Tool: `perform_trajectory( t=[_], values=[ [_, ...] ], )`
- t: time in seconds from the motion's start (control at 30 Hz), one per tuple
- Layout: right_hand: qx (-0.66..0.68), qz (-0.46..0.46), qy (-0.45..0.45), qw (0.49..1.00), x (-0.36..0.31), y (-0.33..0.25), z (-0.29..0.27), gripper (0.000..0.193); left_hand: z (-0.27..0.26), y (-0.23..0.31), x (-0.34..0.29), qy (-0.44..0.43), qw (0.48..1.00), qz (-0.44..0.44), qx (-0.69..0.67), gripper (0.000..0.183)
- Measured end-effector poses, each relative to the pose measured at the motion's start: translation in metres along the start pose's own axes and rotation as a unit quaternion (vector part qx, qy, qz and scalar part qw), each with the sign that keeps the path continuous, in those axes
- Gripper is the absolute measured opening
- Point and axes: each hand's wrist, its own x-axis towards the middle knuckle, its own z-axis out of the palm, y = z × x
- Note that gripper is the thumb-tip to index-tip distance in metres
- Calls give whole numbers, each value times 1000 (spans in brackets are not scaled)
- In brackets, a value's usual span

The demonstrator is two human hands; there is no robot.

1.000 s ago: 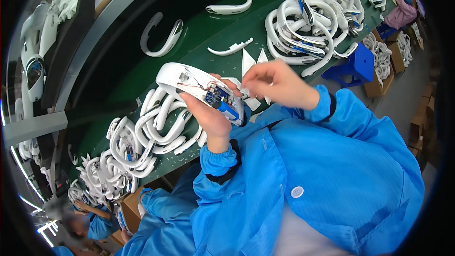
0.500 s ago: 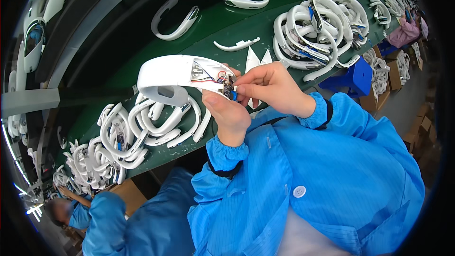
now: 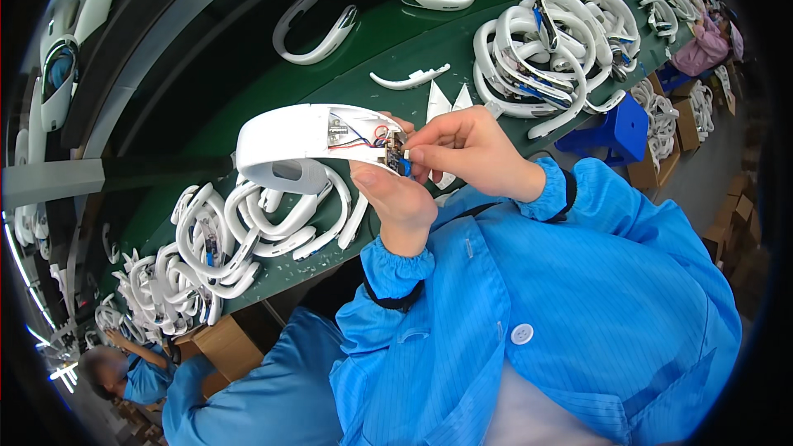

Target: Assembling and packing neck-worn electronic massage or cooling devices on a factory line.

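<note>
A white curved neck fan housing (image 3: 281,134) is held up above the bench, its open end toward me. Blue, red and dark wires and a small circuit board (image 3: 396,153) show inside that end. My left hand (image 3: 396,198) is closed round the open end from below, with the thumb along its near side. At the board's edge, my right hand (image 3: 471,153) pinches with thumb and forefinger; a tiny pale bit shows at the fingertips, too small to name. A thin white curved strip (image 3: 410,78) and white pointed pieces (image 3: 439,103) lie beyond my hands.
Piles of white neck fan housings lie on the green bench (image 3: 355,87) at right (image 3: 553,58) and left (image 3: 215,235). Two curved housings (image 3: 318,41) rest farther back. A blue stool (image 3: 615,132) and cartons stand at right. A co-worker in blue (image 3: 144,376) sits at left.
The held housing has tilted slightly, its closed curve dipping lower. My right fingertips stay at the board. The two housings at the back have shifted slightly right; the co-worker at left has moved.
</note>
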Motion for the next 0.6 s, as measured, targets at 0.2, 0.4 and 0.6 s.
perform_trajectory(
  t=[0.2, 0.4, 0.6],
  values=[
    [-7, -61, 18, 998, 3, 10, 2, 18, 1, -2, 0, 14, 1000, 11, 5, 92],
    [33, -27, -7, 999, 2, 3, 0, 15, 2, 1, 0, 19, 999, 28, 14, 90],
    [27, -40, 1, 999, 5, 7, 2, 14, 1, 0, 2, 30, 999, 36, 11, 89]
  ],
)
